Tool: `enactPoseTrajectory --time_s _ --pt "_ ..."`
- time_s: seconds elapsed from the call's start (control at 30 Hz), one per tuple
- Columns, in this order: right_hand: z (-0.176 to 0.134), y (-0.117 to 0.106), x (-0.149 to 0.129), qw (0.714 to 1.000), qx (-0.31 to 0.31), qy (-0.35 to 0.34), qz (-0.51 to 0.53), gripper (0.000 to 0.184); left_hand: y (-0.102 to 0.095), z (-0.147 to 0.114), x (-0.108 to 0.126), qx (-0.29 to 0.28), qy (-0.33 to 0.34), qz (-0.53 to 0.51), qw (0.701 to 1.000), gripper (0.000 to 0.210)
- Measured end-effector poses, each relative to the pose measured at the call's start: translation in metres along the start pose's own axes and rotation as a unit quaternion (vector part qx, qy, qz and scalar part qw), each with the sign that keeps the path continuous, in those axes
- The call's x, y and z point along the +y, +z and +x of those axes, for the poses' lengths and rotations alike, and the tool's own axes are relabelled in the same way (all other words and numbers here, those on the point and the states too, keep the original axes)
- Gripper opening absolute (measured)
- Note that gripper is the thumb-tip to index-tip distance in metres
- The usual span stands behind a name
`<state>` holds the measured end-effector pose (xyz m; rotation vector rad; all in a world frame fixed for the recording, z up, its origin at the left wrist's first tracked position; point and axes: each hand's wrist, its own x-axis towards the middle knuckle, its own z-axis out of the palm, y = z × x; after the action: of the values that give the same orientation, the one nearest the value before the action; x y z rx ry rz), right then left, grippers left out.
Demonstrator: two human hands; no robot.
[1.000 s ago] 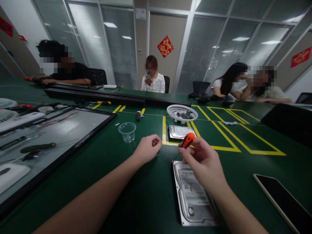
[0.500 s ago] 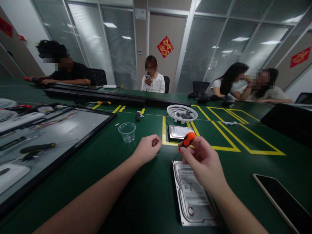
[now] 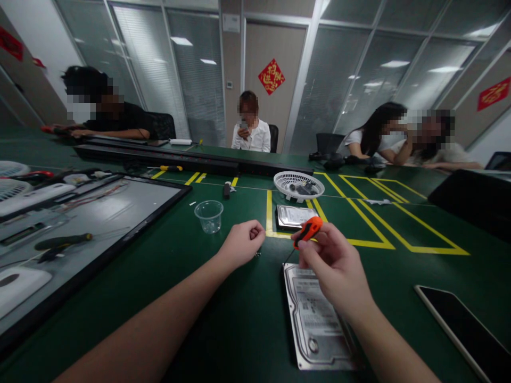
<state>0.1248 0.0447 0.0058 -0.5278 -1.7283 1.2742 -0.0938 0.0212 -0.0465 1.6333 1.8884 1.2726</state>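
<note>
My right hand (image 3: 339, 260) is closed around the orange and black handle of a screwdriver (image 3: 310, 230). Its thin shaft slants down to the far left corner of a silver hard drive (image 3: 315, 314), which lies label side up before me. My right hand covers part of the drive's far right side. To the left, my left hand (image 3: 243, 243) rests on the table with its fingers curled in; whatever it may hold is hidden. Several tiny screws (image 3: 258, 254) lie just beneath it. A clear plastic cup (image 3: 209, 217) stands left of that hand.
Beyond my hands lie a second hard drive (image 3: 293, 216) and a white basket (image 3: 299, 186) with dark parts. A phone (image 3: 459, 324) lies at right. A large panel (image 3: 131, 207) bearing a green-handled screwdriver (image 3: 63, 242) fills the left. Several people sit across the table.
The screwdriver handle has turned a little within my right fingers, its tip staying at the drive's corner. My left hand keeps its place.
</note>
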Motion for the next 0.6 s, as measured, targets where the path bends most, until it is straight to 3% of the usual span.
enactPoseTrajectory --time_s 0.3,0.6 --pt "0.0004 0.0002 0.0009 0.999 0.008 -0.001 0.033 0.022 -0.0003 -0.0002 -0.0007 -0.006 0.000 0.000 1.000 0.018" --pt "0.0007 0.0002 0.0011 1.000 0.011 0.017 -0.008 0.019 0.0001 -0.0004 0.0010 -0.006 -0.001 -0.008 1.000 0.017"
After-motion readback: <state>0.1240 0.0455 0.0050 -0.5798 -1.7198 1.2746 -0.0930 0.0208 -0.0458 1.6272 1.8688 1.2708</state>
